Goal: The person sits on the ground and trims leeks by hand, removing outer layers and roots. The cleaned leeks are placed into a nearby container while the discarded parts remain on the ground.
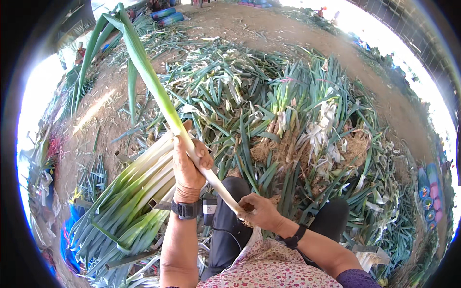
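Note:
A single long leek [165, 103] slants across the view, its green leaves bent over at the upper left and its white root end low near my knees. My left hand [189, 163] is wrapped round its pale shank. At the root end, my right hand [261, 211] pinches the base, where short roots show under the fingers. Just left of my left forearm, a stack of peeled leeks [139, 187] lies with white ends toward the hand and green leaves toward the lower left, resting on metal bars [161, 205].
Leek leaves and trimmings [216, 81] heap up in front of me. On the heap lie untrimmed leeks [288, 103] with brown roots [266, 149], tied with pinkish string. Blue and pink rolls [427, 192] stand at the far right. A blue plastic sheet [72, 240] hangs at the lower left.

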`<move>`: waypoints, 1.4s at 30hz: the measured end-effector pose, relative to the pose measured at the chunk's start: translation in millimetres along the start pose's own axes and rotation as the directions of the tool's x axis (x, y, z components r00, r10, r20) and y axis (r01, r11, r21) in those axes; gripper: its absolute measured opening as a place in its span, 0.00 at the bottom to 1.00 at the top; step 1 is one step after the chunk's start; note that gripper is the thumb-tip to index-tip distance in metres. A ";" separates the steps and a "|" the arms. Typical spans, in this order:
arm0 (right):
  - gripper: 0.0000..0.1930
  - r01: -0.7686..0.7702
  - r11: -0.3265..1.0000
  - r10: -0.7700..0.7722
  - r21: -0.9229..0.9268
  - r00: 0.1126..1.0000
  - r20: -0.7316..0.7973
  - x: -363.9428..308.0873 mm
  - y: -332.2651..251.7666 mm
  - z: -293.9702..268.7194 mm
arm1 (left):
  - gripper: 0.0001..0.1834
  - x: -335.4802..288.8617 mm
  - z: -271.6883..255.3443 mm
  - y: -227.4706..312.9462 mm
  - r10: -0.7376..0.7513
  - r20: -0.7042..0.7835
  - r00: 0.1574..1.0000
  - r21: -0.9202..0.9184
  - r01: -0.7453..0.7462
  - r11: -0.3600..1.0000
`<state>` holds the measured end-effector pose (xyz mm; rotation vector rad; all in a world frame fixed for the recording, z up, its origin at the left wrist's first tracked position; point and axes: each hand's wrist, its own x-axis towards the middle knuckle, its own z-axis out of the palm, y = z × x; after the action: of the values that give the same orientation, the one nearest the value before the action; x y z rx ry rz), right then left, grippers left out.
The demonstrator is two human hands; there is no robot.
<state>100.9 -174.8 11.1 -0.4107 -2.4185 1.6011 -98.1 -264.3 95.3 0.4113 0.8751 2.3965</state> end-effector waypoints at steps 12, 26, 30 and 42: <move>0.10 0.113 0.984 -0.130 -0.135 0.984 -0.122 -10.2 7.2 23.0 | 0.22 -6.3 1.7 -5.3 0.130 -0.128 0.983 0.176 -0.106 0.979; 0.10 0.051 0.986 -0.071 -0.156 0.990 -0.124 -7.4 18.2 -2.2 | 0.18 0.8 24.9 3.8 0.052 -0.234 0.971 0.064 -0.038 0.997; 0.09 0.148 0.936 -0.216 -0.319 0.958 -0.190 -1.8 -4.2 0.5 | 0.20 4.8 -2.7 -1.2 0.221 -0.269 0.938 0.259 -0.150 0.954; 0.07 0.141 0.933 -0.227 -0.330 0.944 -0.240 13.2 -17.7 15.3 | 0.10 0.2 0.7 -9.8 0.370 -0.278 0.886 0.314 -0.280 0.907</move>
<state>81.5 -190.0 21.8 -0.4091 -2.4074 1.0139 -94.1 -257.6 89.3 0.2729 1.3879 2.7182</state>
